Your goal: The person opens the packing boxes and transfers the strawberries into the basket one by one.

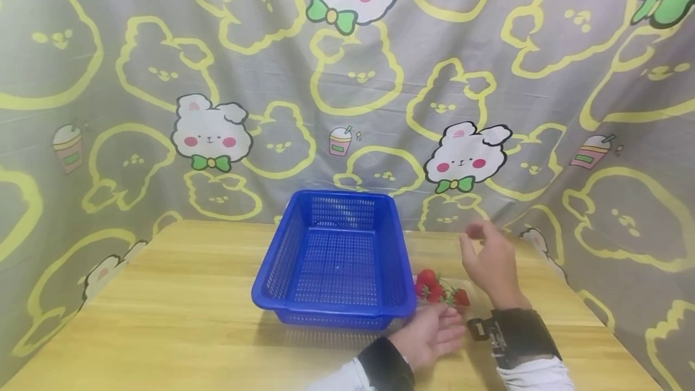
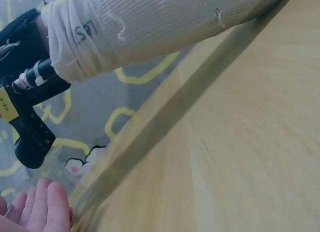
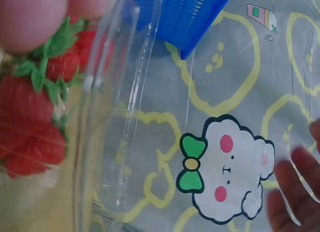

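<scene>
My left hand (image 1: pixel 431 336) lies palm up beside the front of a clear plastic box, its fingers straight. In the left wrist view its fingers (image 2: pixel 42 204) extend together. Several red strawberries (image 1: pixel 429 285) with green leaves sit in the box, just right of the blue basket (image 1: pixel 260 301). My right hand (image 1: pixel 491 261) is raised above the box's right side, fingers loosely bent with nothing between them. In the right wrist view the clear lid (image 3: pixel 132 87) stands up beside the strawberries (image 3: pixel 30 117), and the right fingers (image 3: pixel 292 187) are apart from it.
The blue basket is perforated and holds nothing visible. Underneath is a wooden table (image 1: pixel 179 294). A grey curtain (image 1: pixel 369 113) printed with bunnies hangs behind and along both sides. Dark camera straps (image 1: pixel 523 336) wrap both wrists.
</scene>
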Tool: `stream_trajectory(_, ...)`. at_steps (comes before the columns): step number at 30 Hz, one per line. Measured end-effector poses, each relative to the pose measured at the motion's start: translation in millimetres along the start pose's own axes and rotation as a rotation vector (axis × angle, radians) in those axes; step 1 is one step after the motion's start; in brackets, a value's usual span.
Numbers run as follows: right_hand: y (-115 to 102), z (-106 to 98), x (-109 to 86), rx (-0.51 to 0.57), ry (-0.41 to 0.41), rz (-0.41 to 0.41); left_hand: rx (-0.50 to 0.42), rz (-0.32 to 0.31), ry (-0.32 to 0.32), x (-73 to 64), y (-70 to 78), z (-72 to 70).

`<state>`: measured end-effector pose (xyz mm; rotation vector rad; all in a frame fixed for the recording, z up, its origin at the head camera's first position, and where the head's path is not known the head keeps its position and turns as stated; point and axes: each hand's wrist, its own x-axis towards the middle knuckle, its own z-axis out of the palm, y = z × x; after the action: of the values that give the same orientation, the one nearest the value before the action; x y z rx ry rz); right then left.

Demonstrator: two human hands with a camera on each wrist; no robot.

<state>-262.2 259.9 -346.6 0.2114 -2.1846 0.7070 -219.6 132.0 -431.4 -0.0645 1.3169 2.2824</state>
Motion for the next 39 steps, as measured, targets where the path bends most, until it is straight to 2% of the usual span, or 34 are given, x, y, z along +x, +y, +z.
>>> stream_trajectory(4, 2.9, -1.9, -1.6, -0.005, -0.148, 0.058, -0.004, -0.026, -0.031, -3.5, 2.6, -0.2)
stream_trajectory(7, 5.1, -3.0, -2.6, -0.006, -0.227, 0.057, 0.015, -0.030, -0.044, -8.8, 4.6, -0.3)
stream_trajectory(10, 7.2, -4.0, -5.1, -0.002, -0.314, 0.064, 0.091, -0.012, -0.043, -20.2, 7.2, 0.9)
stream_trajectory(12, 8.9, -4.1, -7.2, 0.002, -0.378, 0.079, 0.180, 0.019, -0.085, -32.0, 13.8, 1.1)
stream_trajectory(14, 10.7, -4.0, -9.2, 0.001, -0.440, 0.091, 0.302, 0.071, -0.156, -48.6, 25.8, 1.7)
stream_trajectory(16, 12.7, -3.3, -10.4, -0.003, -0.491, 0.105, 0.465, 0.161, -0.253, -68.3, 45.7, 0.3)
stream_trajectory(18, 13.8, -2.5, -10.8, -0.004, -0.538, 0.119, 0.716, 0.316, -0.339, -88.5, 72.5, -4.7)
stream_trajectory(20, 13.7, -1.6, -10.4, -0.011, -0.590, 0.130, 0.990, 0.487, -0.346, -107.9, 101.6, -12.5)
stream_trajectory(22, 12.4, -0.4, -10.1, -0.015, -0.647, 0.137, 1.242, 0.642, -0.298, -124.6, 129.7, -26.1)
stream_trajectory(23, 11.3, 0.3, -10.2, -0.014, -0.673, 0.139, 1.336, 0.704, -0.264, -131.3, 141.7, -34.4)
stream_trajectory(24, 10.1, 1.1, -10.4, -0.013, -0.695, 0.139, 1.403, 0.724, -0.220, -137.9, 152.4, -43.0)
stream_trajectory(26, 8.2, 4.0, -11.4, -0.014, -0.736, 0.130, 1.480, 0.751, -0.118, -146.8, 169.7, -65.1)
stream_trajectory(28, 6.3, 6.8, -13.0, -0.018, -0.760, 0.124, 1.533, 0.733, 0.023, -152.8, 183.9, -87.9)
stream_trajectory(31, 4.7, 11.0, -14.8, -0.029, -0.774, 0.112, 1.562, 0.669, 0.237, -155.5, 201.8, -121.9)
stream_trajectory(33, 3.4, 13.4, -15.6, -0.034, -0.770, 0.105, 1.571, 0.610, 0.345, -154.7, 212.0, -142.8)
stream_trajectory(36, 2.1, 18.1, -17.2, -0.043, -0.752, 0.080, 1.567, 0.538, 0.429, -147.8, 221.7, -169.8)
stream_trajectory(39, 1.7, 24.6, -20.2, -0.053, -0.737, 0.062, 1.529, 0.473, 0.433, -136.3, 224.3, -189.8)
